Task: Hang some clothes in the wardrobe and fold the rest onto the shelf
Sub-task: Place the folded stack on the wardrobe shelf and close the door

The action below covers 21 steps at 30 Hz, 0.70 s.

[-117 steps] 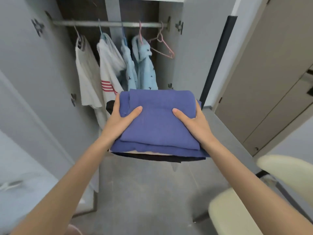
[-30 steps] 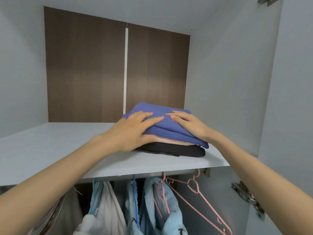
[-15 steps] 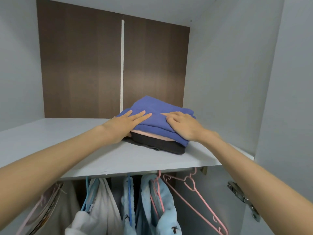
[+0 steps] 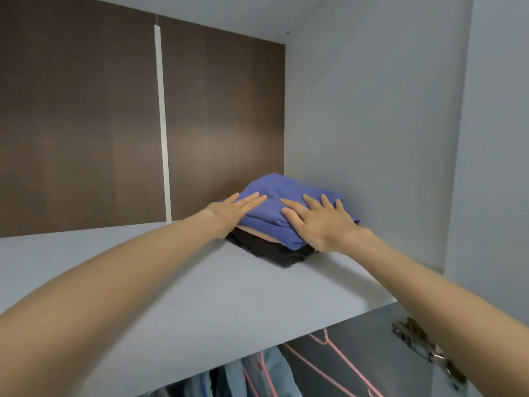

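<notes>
A stack of folded clothes lies deep on the grey wardrobe shelf (image 4: 200, 296), near the right back corner. A blue garment (image 4: 274, 196) is on top, a pale pink layer and a black garment (image 4: 269, 250) lie under it. My left hand (image 4: 234, 210) lies flat on the stack's left side with straight fingers. My right hand (image 4: 317, 222) presses flat on the blue top, fingers spread. Both forearms reach in over the shelf.
Brown back panels (image 4: 86, 124) close the compartment behind; the grey side wall (image 4: 357, 138) stands just right of the stack. Below the shelf edge hang light blue clothes (image 4: 257, 376) and an empty pink hanger (image 4: 335, 362). A metal door hinge (image 4: 420, 345) sits at lower right.
The stack went from being carried in front of the wardrobe onto the shelf, then slid further back and right. Both hands now lie flatter on top of it.
</notes>
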Each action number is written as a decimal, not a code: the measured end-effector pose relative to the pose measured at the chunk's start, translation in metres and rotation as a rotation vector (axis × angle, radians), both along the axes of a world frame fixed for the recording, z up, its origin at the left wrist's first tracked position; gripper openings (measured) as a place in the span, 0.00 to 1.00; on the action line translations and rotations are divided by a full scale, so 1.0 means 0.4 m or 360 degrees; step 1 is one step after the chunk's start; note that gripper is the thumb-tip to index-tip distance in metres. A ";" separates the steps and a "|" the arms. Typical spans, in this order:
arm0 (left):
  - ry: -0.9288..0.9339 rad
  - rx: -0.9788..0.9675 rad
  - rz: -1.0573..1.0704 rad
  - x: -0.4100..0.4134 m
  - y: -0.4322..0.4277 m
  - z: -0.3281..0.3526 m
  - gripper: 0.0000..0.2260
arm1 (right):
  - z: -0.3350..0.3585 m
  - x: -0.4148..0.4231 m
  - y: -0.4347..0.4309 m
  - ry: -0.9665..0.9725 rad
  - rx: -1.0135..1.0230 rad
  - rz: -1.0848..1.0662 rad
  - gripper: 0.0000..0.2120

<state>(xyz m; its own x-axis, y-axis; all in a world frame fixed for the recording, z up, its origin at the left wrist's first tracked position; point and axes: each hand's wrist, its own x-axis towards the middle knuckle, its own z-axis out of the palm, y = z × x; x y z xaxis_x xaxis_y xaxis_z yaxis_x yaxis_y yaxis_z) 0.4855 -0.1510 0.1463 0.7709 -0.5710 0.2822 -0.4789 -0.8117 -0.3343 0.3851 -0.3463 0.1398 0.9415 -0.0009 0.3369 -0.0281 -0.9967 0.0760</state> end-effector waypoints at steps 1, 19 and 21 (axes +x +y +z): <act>-0.0005 0.0002 -0.0017 0.014 -0.015 0.001 0.47 | -0.003 0.006 -0.010 -0.0008 -0.0034 -0.0024 0.25; 0.0207 -0.0234 0.0104 0.164 -0.053 0.016 0.44 | 0.106 0.043 -0.045 -0.0303 0.0018 -0.0111 0.21; 0.0360 -0.0509 0.0194 0.151 -0.056 0.036 0.40 | 0.143 0.063 -0.041 -0.0475 0.0188 0.0011 0.17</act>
<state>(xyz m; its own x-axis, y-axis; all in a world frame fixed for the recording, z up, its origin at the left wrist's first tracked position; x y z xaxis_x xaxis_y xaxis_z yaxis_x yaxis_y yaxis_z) 0.5458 -0.1736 0.1608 0.8905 -0.3827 0.2463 -0.4053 -0.9130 0.0467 0.4104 -0.3628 0.1971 0.8013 -0.0503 0.5961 -0.0248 -0.9984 -0.0508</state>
